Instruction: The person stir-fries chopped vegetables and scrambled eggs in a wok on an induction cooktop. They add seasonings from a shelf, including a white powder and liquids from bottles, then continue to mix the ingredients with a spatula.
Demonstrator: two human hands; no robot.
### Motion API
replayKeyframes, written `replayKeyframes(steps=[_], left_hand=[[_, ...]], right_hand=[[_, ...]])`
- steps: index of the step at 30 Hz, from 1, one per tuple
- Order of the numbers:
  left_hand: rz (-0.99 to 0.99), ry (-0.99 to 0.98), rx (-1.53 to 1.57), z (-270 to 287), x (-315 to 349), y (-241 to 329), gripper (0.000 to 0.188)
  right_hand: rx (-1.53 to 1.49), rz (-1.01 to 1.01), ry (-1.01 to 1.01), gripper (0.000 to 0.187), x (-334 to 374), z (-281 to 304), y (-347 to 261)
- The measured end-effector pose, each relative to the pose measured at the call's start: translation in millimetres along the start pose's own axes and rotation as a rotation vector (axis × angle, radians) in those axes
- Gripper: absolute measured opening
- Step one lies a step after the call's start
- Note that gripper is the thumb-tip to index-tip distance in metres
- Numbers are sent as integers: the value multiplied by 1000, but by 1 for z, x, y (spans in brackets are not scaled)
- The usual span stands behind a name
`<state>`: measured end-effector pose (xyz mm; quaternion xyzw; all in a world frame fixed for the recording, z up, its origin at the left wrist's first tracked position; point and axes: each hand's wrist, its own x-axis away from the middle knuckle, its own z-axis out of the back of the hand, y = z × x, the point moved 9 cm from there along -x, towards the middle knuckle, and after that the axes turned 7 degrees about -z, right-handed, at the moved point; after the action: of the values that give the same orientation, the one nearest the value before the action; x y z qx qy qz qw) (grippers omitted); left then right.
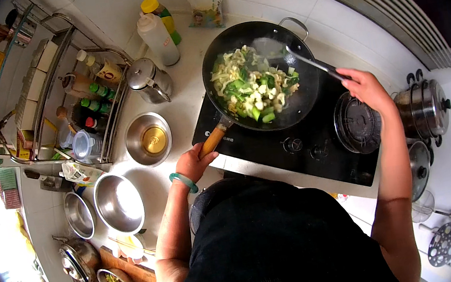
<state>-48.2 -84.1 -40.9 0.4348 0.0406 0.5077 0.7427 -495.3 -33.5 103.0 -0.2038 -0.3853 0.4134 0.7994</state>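
Pale counter (187, 94): wok (307, 98) at the left edge of a black cooktop (272, 147); left fingers (210, 158) curled round its wooden handle (215, 139), right fingers (350, 74) round the spatula (315, 62). Brace firmly; fold greens (246, 85) inward.

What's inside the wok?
In the wok: a heap of pale and green food, with the utensil in the right hand reaching in. The wok's bottom beneath the heap is covered, so can't be seen.
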Motion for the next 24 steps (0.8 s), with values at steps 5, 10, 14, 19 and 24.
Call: replayKeyframes(steps=[5,10,14,19,24], left_hand=[[2,3,4,0,0,3,58],[46,10,51,3,4,6,57],[20,-2,50,1,2,5,56],[-57,43,4,2,2,2,58],[23,53,287,14,16,-25,69]], right_hand=[[-213,-19,-135,37,-51,-56,-8],[163,279,-230,42,-8,-78,-67],[536,453,-115,45,45,-58,-85],[609,464,-2,45,95,-31,-79],[485,411,61,43,132,2,-76]])
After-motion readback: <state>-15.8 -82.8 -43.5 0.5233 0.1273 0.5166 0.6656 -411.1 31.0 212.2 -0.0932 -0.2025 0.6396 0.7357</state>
